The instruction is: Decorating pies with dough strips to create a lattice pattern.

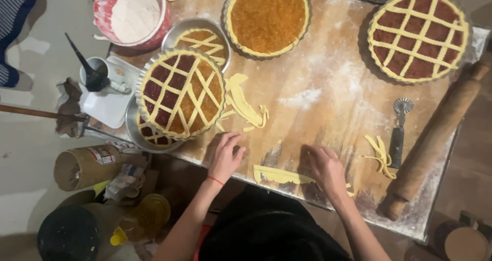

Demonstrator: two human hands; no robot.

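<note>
My left hand point(225, 156) rests palm down on the floured wooden board point(328, 94), fingers loosely curled, just below a lattice-topped tart point(182, 93). My right hand point(325, 167) lies flat on the board near its front edge, fingers touching a pale dough strip point(279, 175). More dough strips point(245, 107) lie beside the lattice tart. Neither hand grips anything that I can see.
An uncovered jam tart point(267, 17) and another lattice tart point(417, 34) sit at the back. A wheel pastry cutter point(398, 133), dough scraps point(382, 156) and a wooden rolling pin point(435, 138) lie at the right. A flour tub point(134, 12) stands at the back left.
</note>
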